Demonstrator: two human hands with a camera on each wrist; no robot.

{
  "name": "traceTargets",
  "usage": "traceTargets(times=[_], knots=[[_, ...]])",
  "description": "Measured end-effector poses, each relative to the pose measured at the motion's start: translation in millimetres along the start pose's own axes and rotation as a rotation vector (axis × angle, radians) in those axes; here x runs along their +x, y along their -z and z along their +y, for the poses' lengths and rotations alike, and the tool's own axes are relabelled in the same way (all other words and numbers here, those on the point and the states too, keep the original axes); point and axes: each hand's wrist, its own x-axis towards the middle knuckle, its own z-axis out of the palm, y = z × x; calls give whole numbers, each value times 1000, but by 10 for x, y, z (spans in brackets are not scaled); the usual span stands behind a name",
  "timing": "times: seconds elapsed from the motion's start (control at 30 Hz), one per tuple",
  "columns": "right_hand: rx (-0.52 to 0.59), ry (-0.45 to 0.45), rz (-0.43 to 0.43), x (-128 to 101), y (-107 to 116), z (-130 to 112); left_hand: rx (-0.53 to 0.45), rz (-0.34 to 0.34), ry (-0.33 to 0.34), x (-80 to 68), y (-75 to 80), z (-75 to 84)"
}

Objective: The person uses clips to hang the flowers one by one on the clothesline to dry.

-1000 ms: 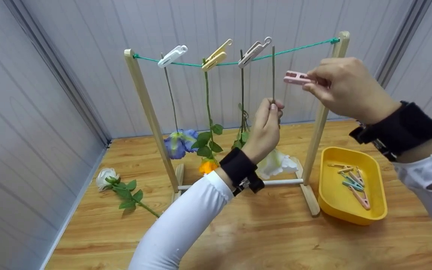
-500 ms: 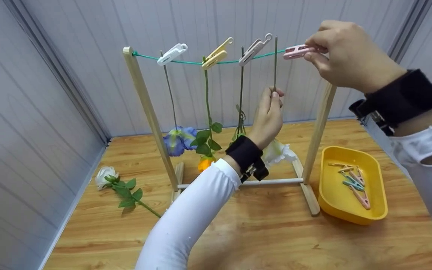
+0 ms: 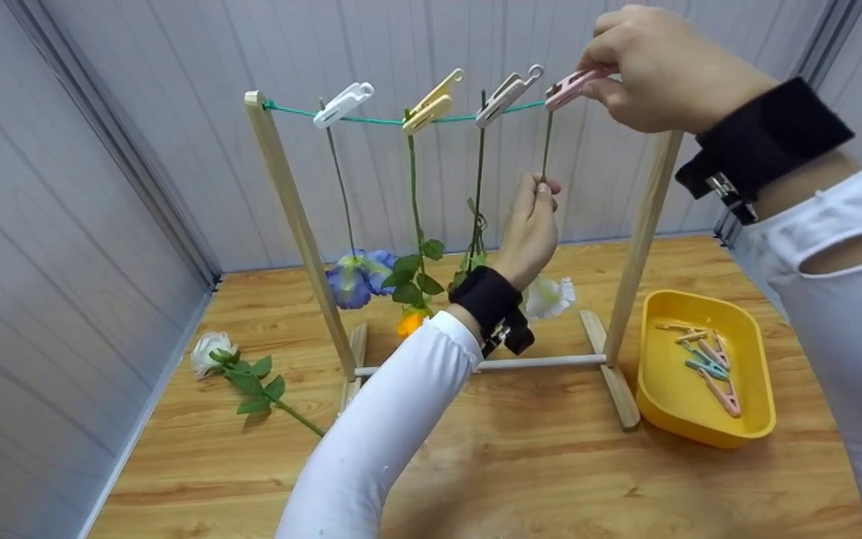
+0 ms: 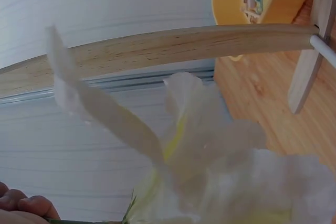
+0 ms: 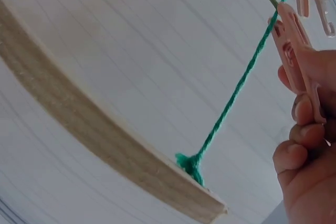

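Note:
A small wooden rack (image 3: pixel 292 217) carries a green cord (image 3: pixel 378 120) with white (image 3: pixel 343 105), yellow (image 3: pixel 431 104) and beige (image 3: pixel 507 93) pegs, each holding a hanging flower stem. My right hand (image 3: pixel 655 67) pinches a pink peg (image 3: pixel 567 87) at the cord, on the top of a fourth stem (image 3: pixel 546 146). In the right wrist view the pink peg (image 5: pixel 294 51) sits at the cord (image 5: pixel 236 87). My left hand (image 3: pixel 532 228) pinches that stem lower down; its white flower (image 3: pixel 548 296) hangs below and fills the left wrist view (image 4: pixel 220 161).
A yellow tray (image 3: pixel 655 389) at the right holds several loose pegs (image 3: pixel 704 363). A white rose with leaves (image 3: pixel 233 367) lies on the wooden table at the left. Blue (image 3: pixel 356 277) and orange (image 3: pixel 408 322) flowers hang inside the rack. Grey panel walls stand close behind and left.
My right hand rose and moved left, bringing the pink peg from beside the rack up to the cord at the stem's top. My left hand lifted the stem slightly.

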Motion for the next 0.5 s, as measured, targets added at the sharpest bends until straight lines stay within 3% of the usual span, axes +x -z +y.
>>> traceTargets(times=[0.2, 0.5], knots=[[8, 24, -63, 53, -46, 58, 4, 13, 12, -13, -15, -35], [-10, -14, -164, 67, -14, 119, 23, 24, 4, -10, -22, -47]])
